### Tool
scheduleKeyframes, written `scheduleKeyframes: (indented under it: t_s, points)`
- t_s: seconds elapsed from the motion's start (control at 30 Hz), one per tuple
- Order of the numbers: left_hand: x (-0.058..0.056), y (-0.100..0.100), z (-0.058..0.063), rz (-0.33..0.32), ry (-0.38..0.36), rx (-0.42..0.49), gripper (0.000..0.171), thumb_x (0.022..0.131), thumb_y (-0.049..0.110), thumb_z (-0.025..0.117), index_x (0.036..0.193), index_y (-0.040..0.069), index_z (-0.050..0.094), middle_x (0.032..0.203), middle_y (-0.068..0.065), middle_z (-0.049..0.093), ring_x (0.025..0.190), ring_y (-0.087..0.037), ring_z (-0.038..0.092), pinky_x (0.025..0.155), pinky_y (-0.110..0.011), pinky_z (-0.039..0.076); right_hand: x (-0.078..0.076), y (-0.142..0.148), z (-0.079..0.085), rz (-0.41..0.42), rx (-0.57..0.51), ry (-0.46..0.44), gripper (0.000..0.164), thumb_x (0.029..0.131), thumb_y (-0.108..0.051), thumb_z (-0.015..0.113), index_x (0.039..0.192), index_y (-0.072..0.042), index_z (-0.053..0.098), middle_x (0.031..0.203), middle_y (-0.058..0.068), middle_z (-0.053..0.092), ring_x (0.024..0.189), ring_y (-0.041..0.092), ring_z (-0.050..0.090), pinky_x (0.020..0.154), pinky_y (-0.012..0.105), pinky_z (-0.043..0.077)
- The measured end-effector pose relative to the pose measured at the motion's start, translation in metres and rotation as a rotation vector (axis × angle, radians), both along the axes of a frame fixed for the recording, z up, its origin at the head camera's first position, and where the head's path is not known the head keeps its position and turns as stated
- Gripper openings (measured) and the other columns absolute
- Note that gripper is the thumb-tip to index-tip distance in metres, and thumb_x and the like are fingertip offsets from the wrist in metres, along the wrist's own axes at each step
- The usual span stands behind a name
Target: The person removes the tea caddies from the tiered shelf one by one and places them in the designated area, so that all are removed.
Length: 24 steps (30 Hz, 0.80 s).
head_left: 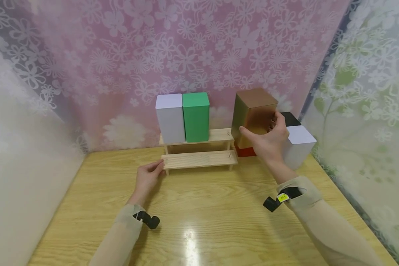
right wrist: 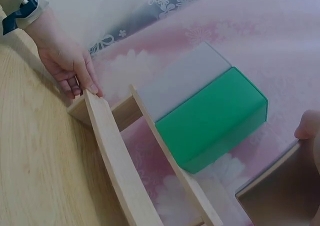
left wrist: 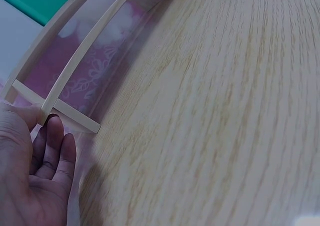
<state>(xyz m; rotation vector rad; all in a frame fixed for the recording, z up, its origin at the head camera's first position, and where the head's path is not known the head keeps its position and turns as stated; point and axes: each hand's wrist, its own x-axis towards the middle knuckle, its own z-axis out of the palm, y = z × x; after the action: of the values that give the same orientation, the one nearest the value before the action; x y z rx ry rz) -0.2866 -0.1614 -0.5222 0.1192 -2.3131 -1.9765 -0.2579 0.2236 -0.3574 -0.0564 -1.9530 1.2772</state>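
Note:
My left hand (head_left: 147, 180) pinches the left end of the lower board of a two-step wooden rack (head_left: 199, 159); the left wrist view shows thumb and fingers (left wrist: 54, 151) at that board end. With my right hand (head_left: 272, 138) I grip a bronze-brown rectangular box (head_left: 256, 107), held upright just right of the rack's upper step. On that upper step a white box (head_left: 170, 120) and a green box (head_left: 196, 118) stand side by side, touching. The right wrist view shows only part of the brown box (right wrist: 280, 191), at its lower right.
Below the brown box a red item (head_left: 245, 151) shows partly. Behind and beside my right hand are a black-topped box (head_left: 290, 119) and another white box (head_left: 299, 146). A pink floral curtain (head_left: 173, 55) hangs behind the wooden table (head_left: 199, 207), with pale floral cloth (head_left: 369, 111) at right.

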Motion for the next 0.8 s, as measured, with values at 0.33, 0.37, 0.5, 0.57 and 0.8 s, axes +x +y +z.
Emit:
scheduleKeyframes:
  t_s: [0.33, 0.37, 0.5, 0.57, 0.8]
  points:
    - [-0.001, 0.002, 0.001, -0.016, -0.007, -0.01, 0.03, 0.102, 0.023, 0.075, 0.128, 0.007, 0.078, 0.123, -0.014, 0.075, 0.096, -0.022, 0.077, 0.081, -0.024, 0.061, 0.019, 0.019, -0.012, -0.013, -0.009, 0.012, 0.089, 0.07, -0.023, 0.102, 0.145, -0.007, 0.056, 0.129, 0.006, 0.064, 0.11, 0.019, 0.061, 0.092, 0.028, 0.054]
    - [-0.001, 0.002, 0.001, -0.016, -0.009, -0.007, 0.031, 0.102, 0.024, 0.075, 0.128, 0.007, 0.078, 0.123, -0.015, 0.075, 0.096, -0.023, 0.077, 0.081, -0.024, 0.061, 0.021, 0.02, -0.013, -0.013, -0.016, 0.008, 0.09, 0.07, -0.022, 0.102, 0.146, -0.007, 0.056, 0.13, 0.006, 0.063, 0.11, 0.019, 0.06, 0.092, 0.027, 0.054]
    - [-0.001, 0.001, 0.001, -0.016, -0.017, 0.001, 0.032, 0.102, 0.025, 0.075, 0.129, 0.008, 0.077, 0.124, -0.015, 0.075, 0.097, -0.025, 0.076, 0.083, -0.027, 0.062, 0.027, 0.023, -0.018, -0.03, -0.029, -0.021, 0.093, 0.069, -0.019, 0.102, 0.147, -0.007, 0.054, 0.131, 0.006, 0.063, 0.111, 0.018, 0.06, 0.092, 0.025, 0.053]
    - [-0.001, 0.0, 0.001, -0.013, -0.019, -0.001, 0.031, 0.102, 0.025, 0.075, 0.129, 0.008, 0.077, 0.124, -0.015, 0.075, 0.098, -0.025, 0.076, 0.083, -0.029, 0.062, 0.029, 0.026, -0.023, -0.035, -0.032, -0.031, 0.093, 0.069, -0.018, 0.102, 0.147, -0.006, 0.054, 0.131, 0.007, 0.062, 0.11, 0.018, 0.059, 0.092, 0.025, 0.053]
    - [-0.001, -0.001, 0.001, -0.006, -0.016, -0.003, 0.031, 0.102, 0.024, 0.075, 0.128, 0.007, 0.077, 0.123, -0.015, 0.075, 0.096, -0.024, 0.077, 0.08, -0.025, 0.061, 0.029, 0.032, -0.051, -0.048, -0.035, -0.035, 0.09, 0.068, -0.017, 0.102, 0.145, -0.007, 0.056, 0.129, 0.006, 0.063, 0.108, 0.018, 0.059, 0.093, 0.023, 0.053]
